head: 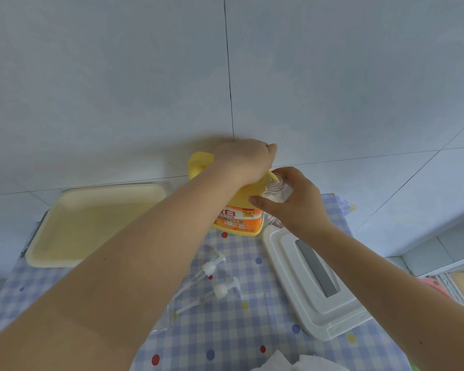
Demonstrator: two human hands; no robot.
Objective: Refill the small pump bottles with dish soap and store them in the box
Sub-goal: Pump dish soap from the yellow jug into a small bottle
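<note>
Head view: the left hand point(248, 159) presses down on the pump top of the large yellow dish soap jug point(236, 210), fingers curled over the pump head, which is hidden beneath the hand. The jug stands upright at the far edge of the checked tablecloth point(225, 330), against the tiled wall point(118, 76). Its yellow spout point(272, 175) reaches into the open neck of the small clear bottle point(275, 190).

The right hand point(298, 202) grasps that bottle around its body — thumb in front, fingers wrapped behind — and holds it tilted toward the jug, so the mouth sits directly under the spout and the soap falls inside rather than onto the cloth. Fill level cannot be judged; the bottle looks mostly clear.

Two pump heads point(214, 279) with their dip tubes lie loose on the cloth nearer the person, removed so the bottles can be filled. A second clear bottle may stand behind the right wrist, but it is largely hidden.

The white box lid point(316, 290) lies flat to the right, and a cream tray point(97, 223) lies to the left — probably staging areas for storage. White tissue point(279, 362) shows at the bottom edge.

The task appears to be at the filling step; capping and storing are not yet done.
</note>
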